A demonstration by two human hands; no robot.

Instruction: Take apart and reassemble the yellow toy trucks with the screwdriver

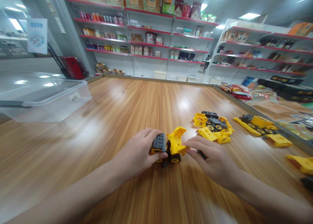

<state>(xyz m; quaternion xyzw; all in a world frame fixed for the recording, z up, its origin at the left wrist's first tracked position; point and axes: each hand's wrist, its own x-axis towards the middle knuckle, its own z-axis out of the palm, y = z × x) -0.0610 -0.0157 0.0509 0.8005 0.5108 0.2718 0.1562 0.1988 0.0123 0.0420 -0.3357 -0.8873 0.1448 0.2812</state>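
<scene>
hiding part of the toy truck (168,148), the left hand (137,149)

Left hand (138,145): bare, slender fingers, smooth back. Left forearm (85,191): bare from wrist to picture edge, slim, broadening away from the wrist. Right hand (215,157): bare, slender fingers, smooth back. Right forearm (266,191): bare to picture edge, slim. Fingernails: too small to tell.
</scene>
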